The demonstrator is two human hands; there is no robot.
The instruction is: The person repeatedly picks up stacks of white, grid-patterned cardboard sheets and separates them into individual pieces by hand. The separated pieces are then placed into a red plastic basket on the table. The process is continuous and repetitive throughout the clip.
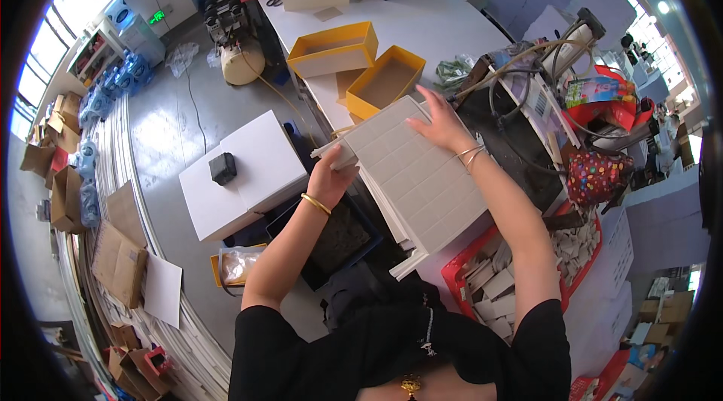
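A stack of pale grey-white boards (410, 175), scored or cut into rectangles, lies at a slant in front of me. At its far left corner my left hand (331, 176) is closed round a strip of white board (345, 154). My right hand (443, 128) lies on the far right part of the stack, with thumb and fingers spread over the top board and its edge. Just beyond the stack an open yellow box (363, 106) stands on the white table, and a second yellow box (331, 60) lies tilted beside it.
A red crate (450, 269) of white board offcuts is at my near right. Cables and a black surface (520, 149) lie to the right. White boxes (248, 182) with a small black block (223, 168) stand at the left. A compressor (242, 62) sits on the floor.
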